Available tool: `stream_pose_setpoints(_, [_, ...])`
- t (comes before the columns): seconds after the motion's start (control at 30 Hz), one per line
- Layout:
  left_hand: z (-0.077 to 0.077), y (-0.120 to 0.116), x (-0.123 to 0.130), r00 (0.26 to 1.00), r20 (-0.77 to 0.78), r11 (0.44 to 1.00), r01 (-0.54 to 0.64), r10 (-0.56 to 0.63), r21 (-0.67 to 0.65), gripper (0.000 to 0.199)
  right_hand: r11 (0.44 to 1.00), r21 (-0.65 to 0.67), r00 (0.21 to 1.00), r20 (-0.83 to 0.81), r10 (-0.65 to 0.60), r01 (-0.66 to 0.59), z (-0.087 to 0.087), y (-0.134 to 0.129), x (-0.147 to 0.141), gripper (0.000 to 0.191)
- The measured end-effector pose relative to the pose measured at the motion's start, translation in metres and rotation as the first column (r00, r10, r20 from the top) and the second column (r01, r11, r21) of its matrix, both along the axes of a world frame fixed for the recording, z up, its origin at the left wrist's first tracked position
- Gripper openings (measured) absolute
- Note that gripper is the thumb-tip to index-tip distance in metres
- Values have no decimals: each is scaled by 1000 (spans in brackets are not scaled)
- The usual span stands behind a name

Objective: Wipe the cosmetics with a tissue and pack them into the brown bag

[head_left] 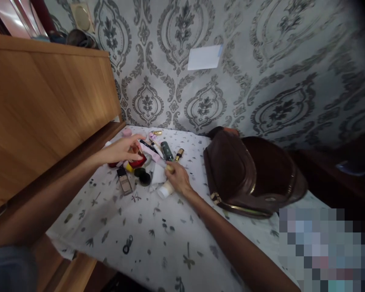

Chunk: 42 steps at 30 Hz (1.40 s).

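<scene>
My left hand (121, 150) reaches over the cosmetics, thumb and index finger apart, beside a shiny red item (137, 161). A dark pencil-like stick (147, 144) lies by its index fingertip. My right hand (179, 177) is closed, with a small pale yellow rounded piece (169, 167) at its fingertips; the rest of that piece is hidden. Under this hand lies a cream tube with a white cap (163, 192). Close by are a foundation bottle with a black cap (124, 182), a round black container (144, 179), a dark green bottle (167, 150) and a gold-and-black tube (179, 154).
A brown leather bag (231, 174) with gold zips stands at the right on the patterned white cloth (152, 239). A wooden cabinet (48, 101) borders the left side. Behind is a wallpapered wall with a white card (204, 57).
</scene>
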<state>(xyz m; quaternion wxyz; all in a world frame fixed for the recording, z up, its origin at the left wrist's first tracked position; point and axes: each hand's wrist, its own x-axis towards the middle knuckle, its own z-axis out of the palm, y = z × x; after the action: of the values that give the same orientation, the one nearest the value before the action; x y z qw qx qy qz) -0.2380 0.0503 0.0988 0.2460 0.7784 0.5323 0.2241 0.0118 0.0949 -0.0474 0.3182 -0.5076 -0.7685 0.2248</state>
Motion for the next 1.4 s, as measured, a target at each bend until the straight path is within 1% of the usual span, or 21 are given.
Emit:
stream_pose_setpoints(0.13, [-11,-41,33,983,-172,996,60,-70,-64,61,999,-6,999,6,38,-38,4,-1,5,46])
stream_pose_setpoints(0.2, [-22,-58,44,958,-273,995,70,-86,-69,58,999,-22,998,25,51,-50,8,0,8,46])
stream_pose_setpoints(0.3, [-42,-75,54,933,-347,995,90,-101,-47,53,999,-15,998,34,48,-47,16,4,8,46])
stream_pose_setpoints(0.37, [-54,-81,58,924,-370,995,101,-96,-7,50,997,45,997,42,67,-69,22,8,4,42])
stream_pose_setpoints(0.43, [-61,-84,59,914,-396,994,105,-85,29,47,989,101,992,80,99,-107,27,13,-2,37])
stream_pose_setpoints(0.53, [-67,-86,59,910,-407,994,99,-76,35,47,982,112,978,162,130,-149,33,15,-12,35])
stream_pose_setpoints(0.63, [-74,-88,56,931,-365,998,42,-26,37,47,974,159,964,235,123,-163,35,10,-17,37])
stream_pose_setpoints(0.73, [-83,-92,51,956,-295,997,19,4,76,44,957,232,947,304,100,-176,36,0,-14,25])
stream_pose_setpoints(0.77, [-86,-93,50,961,-278,996,22,2,84,43,959,211,940,323,114,-189,35,-2,-12,23])
stream_pose_setpoints(0.87, [-93,-97,49,962,-273,995,28,-1,97,43,973,42,926,319,204,-229,33,-6,-8,19])
stream_pose_setpoints(0.93, [-94,-99,54,949,-315,989,19,28,145,44,972,-19,934,274,230,-234,33,-7,-9,9])
stream_pose_setpoints(0.97, [-94,-100,59,937,-345,982,15,53,190,44,973,-15,943,246,225,-228,33,-7,-9,4])
stream_pose_setpoints(1.0, [-94,-101,65,921,-381,970,17,79,242,44,976,5,953,215,212,-218,34,-7,-10,3])
stream_pose_setpoints(1.1, [-90,-105,91,857,-501,929,82,118,360,42,986,72,987,65,148,-152,40,-7,-8,9])
stream_pose_setpoints(1.17, [-87,-106,110,810,-578,921,143,102,363,42,990,116,994,-52,93,-86,46,-8,0,16])
stream_pose_setpoints(1.2, [-86,-105,118,788,-609,923,165,89,349,41,990,135,985,-157,73,-52,49,-8,6,19])
stream_pose_setpoints(1.23, [-85,-103,125,769,-634,928,175,80,330,40,989,147,953,-297,63,-19,52,-9,14,20])
stream_pose_setpoints(1.27, [-84,-101,130,753,-654,934,179,73,310,37,989,146,889,-454,57,11,53,-11,23,19])
stream_pose_setpoints(1.33, [-84,-93,137,729,-681,947,167,68,274,34,993,101,686,-726,36,55,53,-18,41,17])
stream_pose_setpoints(1.37, [-83,-89,138,723,-687,954,151,72,259,35,996,64,591,-807,15,61,51,-23,49,16])
stream_pose_setpoints(1.4, [-83,-84,138,722,-688,961,131,75,242,37,998,27,534,-845,-11,64,48,-30,56,16])
